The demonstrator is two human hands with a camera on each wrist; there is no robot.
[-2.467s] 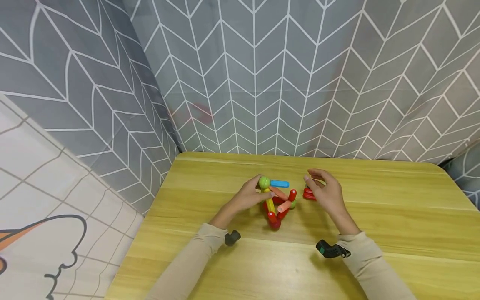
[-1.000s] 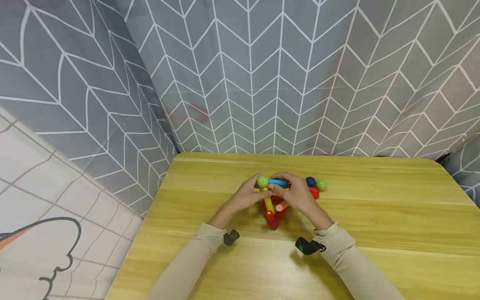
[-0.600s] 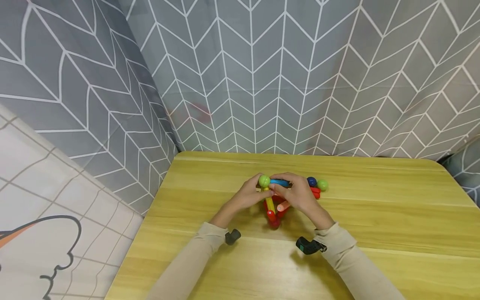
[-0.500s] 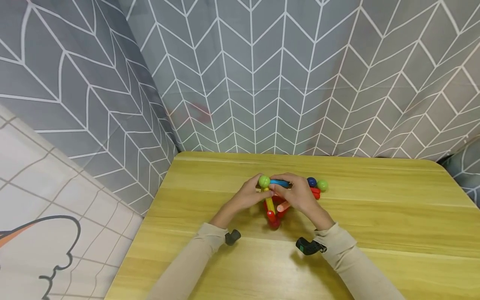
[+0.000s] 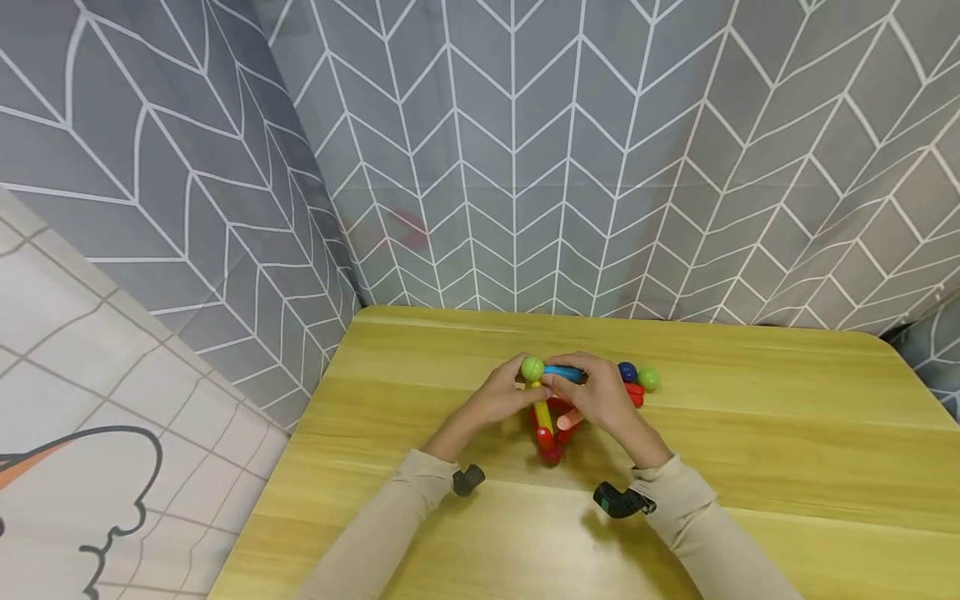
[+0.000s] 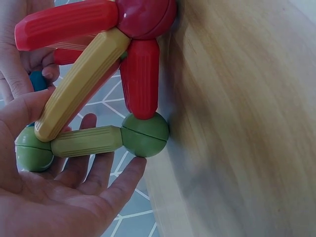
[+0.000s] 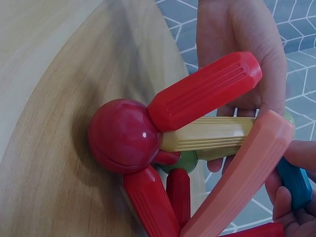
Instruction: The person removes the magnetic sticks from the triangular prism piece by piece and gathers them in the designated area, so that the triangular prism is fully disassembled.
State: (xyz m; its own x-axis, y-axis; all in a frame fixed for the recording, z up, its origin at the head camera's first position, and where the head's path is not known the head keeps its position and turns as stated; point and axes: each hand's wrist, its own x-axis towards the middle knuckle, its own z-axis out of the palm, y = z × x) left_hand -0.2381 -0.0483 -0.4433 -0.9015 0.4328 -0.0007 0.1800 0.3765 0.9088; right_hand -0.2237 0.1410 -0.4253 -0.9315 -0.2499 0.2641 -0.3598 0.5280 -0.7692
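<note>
A ball-and-stick building-toy frame with red sticks [image 7: 205,91], yellow sticks and a salmon stick [image 7: 239,170] stands on the table. Its red ball [image 7: 121,136] rests on the wood. My left hand [image 5: 495,396] holds the frame's upper left corner, thumb against a yellow stick [image 6: 81,86]. Fingers lie behind the yellow-green stick [image 6: 86,141], which joins a raised green ball [image 6: 34,150] to a lower green ball [image 6: 145,134]. With curled fingers my right hand [image 5: 603,400] pinches a blue stick [image 5: 564,372], whose left end meets the raised green ball. The right hand partly covers the frame.
Just right of my right hand lie a dark blue ball [image 5: 627,372], a loose green ball [image 5: 649,379] and red sticks [image 5: 635,393]. A patterned curtain [image 5: 480,167] hangs behind the wooden table's [image 5: 750,467] back edge.
My right hand has moved left from the loose red sticks to the blue stick and now pinches it. Over the last second both hands stay nearly still; the head view shifts slightly.
</note>
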